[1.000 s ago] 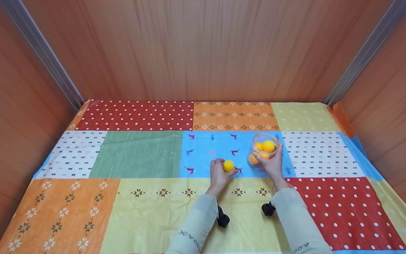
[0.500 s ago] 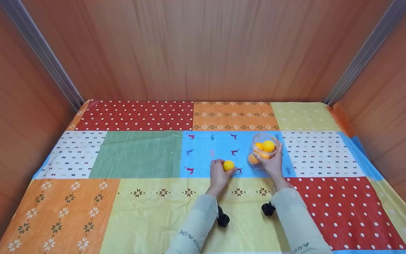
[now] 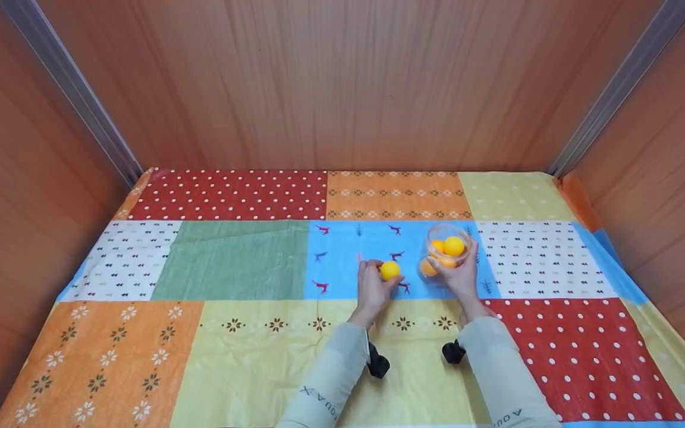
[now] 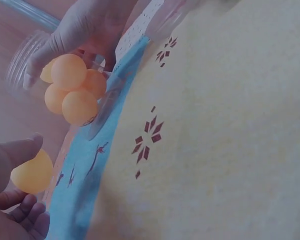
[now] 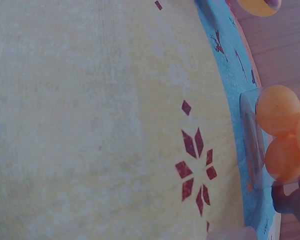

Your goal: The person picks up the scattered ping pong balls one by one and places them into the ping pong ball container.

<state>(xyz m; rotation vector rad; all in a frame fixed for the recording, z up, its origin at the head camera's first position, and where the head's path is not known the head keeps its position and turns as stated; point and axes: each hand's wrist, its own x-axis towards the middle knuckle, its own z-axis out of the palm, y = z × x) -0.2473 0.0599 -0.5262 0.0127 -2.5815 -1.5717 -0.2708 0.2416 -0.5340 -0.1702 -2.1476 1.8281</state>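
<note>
My left hand (image 3: 374,291) pinches a yellow-orange ping-pong ball (image 3: 390,270) between thumb and fingers, just above the blue patch of the cloth. To its right, my right hand (image 3: 460,278) grips a clear plastic jar (image 3: 437,230) around its side. Several orange ping-pong balls (image 3: 453,245) lie inside the jar, whose top is uncovered. In the left wrist view the held ball (image 4: 33,171) is apart from the jar, and the stacked balls (image 4: 70,72) show through its wall. The right wrist view catches only part of the jar (image 5: 250,135) and of the right hand's fingers (image 5: 292,202).
A patchwork-patterned cloth (image 3: 247,368) covers the table. Wood-grain panels (image 3: 342,83) enclose it at the back and both sides, with grey metal strips (image 3: 616,89) at the corners. Black wrist devices (image 3: 379,365) sit below each wrist.
My left hand has lifted slightly up and away from me with the ball, shifting a little rightward. The right hand and the jar have stayed in place.
</note>
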